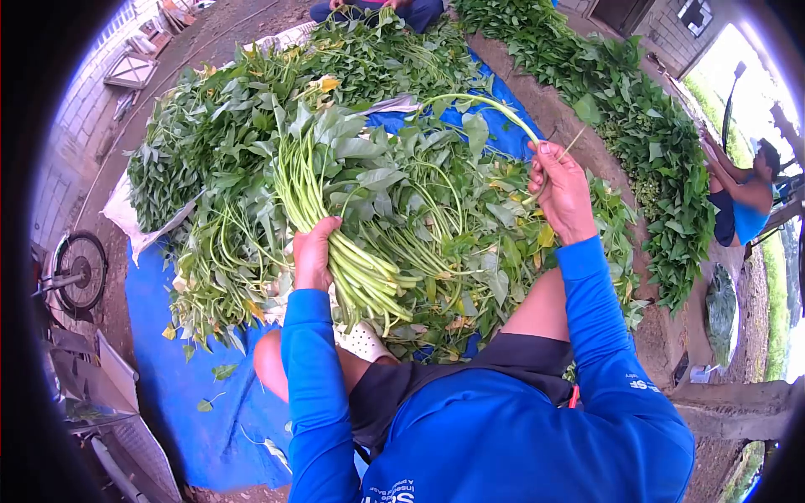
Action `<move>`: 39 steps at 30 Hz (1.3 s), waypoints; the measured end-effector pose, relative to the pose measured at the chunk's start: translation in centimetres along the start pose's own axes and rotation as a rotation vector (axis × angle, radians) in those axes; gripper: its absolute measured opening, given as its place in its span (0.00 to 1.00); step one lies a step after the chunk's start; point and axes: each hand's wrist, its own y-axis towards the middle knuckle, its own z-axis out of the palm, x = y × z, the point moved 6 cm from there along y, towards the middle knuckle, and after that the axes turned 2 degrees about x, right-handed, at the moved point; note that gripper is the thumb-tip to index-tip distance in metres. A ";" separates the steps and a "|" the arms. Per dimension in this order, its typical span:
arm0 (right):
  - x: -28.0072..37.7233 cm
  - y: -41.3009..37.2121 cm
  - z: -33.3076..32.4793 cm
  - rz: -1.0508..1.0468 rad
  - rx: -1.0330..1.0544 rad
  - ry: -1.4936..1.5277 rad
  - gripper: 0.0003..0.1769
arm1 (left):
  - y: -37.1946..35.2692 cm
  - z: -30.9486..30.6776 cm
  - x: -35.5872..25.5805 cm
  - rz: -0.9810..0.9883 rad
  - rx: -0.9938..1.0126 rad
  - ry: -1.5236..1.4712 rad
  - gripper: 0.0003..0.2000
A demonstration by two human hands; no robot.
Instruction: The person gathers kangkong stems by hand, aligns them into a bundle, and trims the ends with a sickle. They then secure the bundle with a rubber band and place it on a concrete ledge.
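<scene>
My left hand is wrapped round a thick bunch of leafy green stems, held over my lap. The cut ends point down to the right, and the leaves fan out at the top. Out to the right, my right hand pinches a single long stem between thumb and fingers; it arches over to the left. Beneath both hands spreads a heap of loose leafy stems, some leaves yellowed.
Blue tarp lies under the heap. A long row of greens runs along the right, where a person sits. Another person sits at the far end. A wheel stands at left.
</scene>
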 end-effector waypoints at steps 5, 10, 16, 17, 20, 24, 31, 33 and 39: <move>2.6 -1.9 2.1 -0.180 0.007 -0.182 0.11 | -0.5 2.9 4.9 -0.029 0.095 -0.079 0.14; -4.3 -5.4 4.9 -0.150 0.054 -0.505 0.10 | -2.3 6.3 12.3 -0.143 0.097 -0.268 0.12; -18.5 -13.4 2.9 0.496 0.293 -0.817 0.14 | -3.4 6.4 18.1 -0.168 0.146 -0.368 0.20; -18.8 -13.9 2.9 0.461 0.273 -0.783 0.15 | -3.2 6.2 18.7 -0.176 0.151 -0.375 0.20; -19.1 -15.0 3.4 0.376 0.267 -0.810 0.18 | -3.1 6.1 19.8 -0.199 0.206 -0.392 0.21; -19.3 -15.2 4.0 0.388 0.394 -1.041 0.22 | -3.7 6.5 19.1 -0.164 0.254 -0.373 0.27; -21.4 -16.3 2.6 0.353 0.511 -0.894 0.22 | -4.0 7.1 19.9 -0.087 0.185 -0.024 0.30; -20.2 -17.3 2.1 0.441 0.380 -0.885 0.16 | -4.1 7.2 20.2 -0.065 0.141 -0.043 0.32; -21.9 -18.6 -2.0 0.490 0.012 -0.476 0.12 | -4.2 8.3 18.5 -0.004 0.003 -0.159 0.28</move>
